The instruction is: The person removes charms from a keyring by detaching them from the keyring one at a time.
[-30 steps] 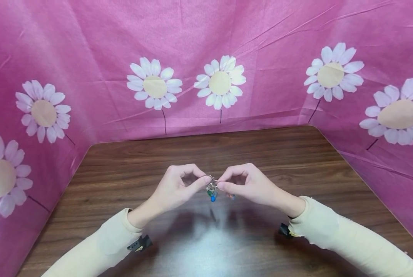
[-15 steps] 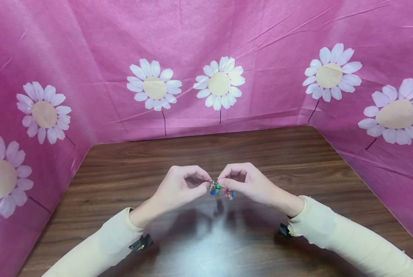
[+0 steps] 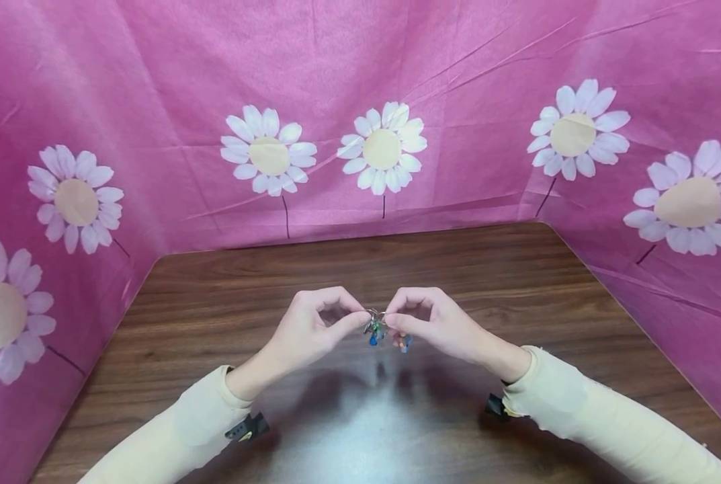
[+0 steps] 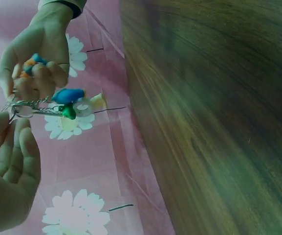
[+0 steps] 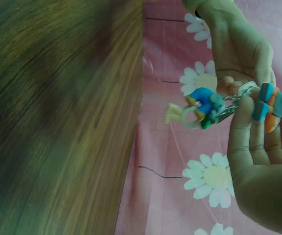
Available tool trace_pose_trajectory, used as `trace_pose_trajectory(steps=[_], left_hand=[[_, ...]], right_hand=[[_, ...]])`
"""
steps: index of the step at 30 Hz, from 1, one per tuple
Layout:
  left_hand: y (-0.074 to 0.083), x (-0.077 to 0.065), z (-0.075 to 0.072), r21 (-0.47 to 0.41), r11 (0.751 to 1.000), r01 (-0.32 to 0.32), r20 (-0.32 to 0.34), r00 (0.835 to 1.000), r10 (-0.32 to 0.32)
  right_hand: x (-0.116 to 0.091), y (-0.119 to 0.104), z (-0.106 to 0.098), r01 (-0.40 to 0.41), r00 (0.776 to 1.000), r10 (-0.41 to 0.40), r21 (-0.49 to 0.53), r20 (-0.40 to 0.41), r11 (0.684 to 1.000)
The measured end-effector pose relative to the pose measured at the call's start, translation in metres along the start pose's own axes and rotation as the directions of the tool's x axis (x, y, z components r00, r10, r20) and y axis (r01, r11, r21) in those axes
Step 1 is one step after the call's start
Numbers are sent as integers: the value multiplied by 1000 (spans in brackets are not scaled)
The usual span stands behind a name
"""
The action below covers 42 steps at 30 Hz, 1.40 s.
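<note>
Just above the table, my left hand [image 3: 308, 329] pinches a metal key ring [image 3: 369, 314] between thumb and index finger. Chains from it carry a blue charm [image 4: 68, 95], a green charm [image 4: 69, 111] and a pale, partly see-through one. Facing it, my right hand [image 3: 447, 329] pinches another thin metal ring at its edge, close against the first. An orange-and-blue charm [image 5: 269, 108] hangs by the right fingers, in front of the palm. Whether the two rings are linked I cannot tell; fingertips and small size hide the contact.
A dark wood-grain table [image 3: 227, 282] lies beneath both hands. Pink cloth [image 3: 475, 60] printed with white daisies stands around its back and sides. Black wrist straps [image 3: 248, 427] sit under the cream sleeves [image 3: 584, 396].
The rings and charms have tilted and turned between my fingertips. My right fingertips have shifted slightly right, and the orange-and-blue charm shows more. Both hands keep their pinch.
</note>
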<state>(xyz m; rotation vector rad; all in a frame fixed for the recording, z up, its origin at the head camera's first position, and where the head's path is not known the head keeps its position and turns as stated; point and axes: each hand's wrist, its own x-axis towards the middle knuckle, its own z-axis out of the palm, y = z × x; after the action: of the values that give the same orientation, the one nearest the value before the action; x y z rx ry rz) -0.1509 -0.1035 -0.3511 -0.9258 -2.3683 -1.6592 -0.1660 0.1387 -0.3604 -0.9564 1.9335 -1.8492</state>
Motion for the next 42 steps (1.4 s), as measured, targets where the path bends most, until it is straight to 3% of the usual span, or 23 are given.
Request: trace_pose_trajectory(steps=[8, 14, 17, 19, 21, 24, 27, 30, 34, 38, 42], left_hand=[[-1, -1, 0, 2, 997, 78, 61, 995, -78], [-1, 3, -2, 91, 994, 54, 136, 989, -66], [-2, 5, -5, 99, 991, 92, 173, 979, -109], [-4, 7, -7, 60, 985, 162, 213, 962, -171], [-6, 9, -9, -14, 965, 262, 261, 932, -250], [-10, 13, -10, -130, 903, 409, 310, 882, -354], [-14, 15, -10, -217, 846, 487, 315, 855, -411], [-17, 15, -9, -277, 821, 499, 291, 858, -424], [-18, 13, -6, -324, 819, 473, 243, 878, -411], [-15, 12, -1, -343, 838, 424, 194, 905, -379], [-11, 10, 3, -300, 879, 370, 150, 928, -340]], right_hand=[[2, 6, -1, -33, 999, 34, -63, 12, 997], [6, 6, -4, -24, 1000, 23, -26, -17, 999], [8, 7, -4, -34, 999, 34, 2, -14, 999], [9, 8, -4, -62, 998, 62, 20, -10, 998], [9, 9, -4, -113, 994, 113, 19, -11, 993], [11, 11, -5, -211, 977, 211, -17, -20, 977], [13, 14, -6, -293, 956, 293, -48, -13, 955], [14, 15, -5, -309, 950, 310, -41, 23, 950], [14, 13, -2, -276, 960, 279, -55, 40, 959], [12, 11, 0, -194, 980, 197, -136, 12, 972], [11, 9, 1, -100, 995, 99, -213, -15, 972]])
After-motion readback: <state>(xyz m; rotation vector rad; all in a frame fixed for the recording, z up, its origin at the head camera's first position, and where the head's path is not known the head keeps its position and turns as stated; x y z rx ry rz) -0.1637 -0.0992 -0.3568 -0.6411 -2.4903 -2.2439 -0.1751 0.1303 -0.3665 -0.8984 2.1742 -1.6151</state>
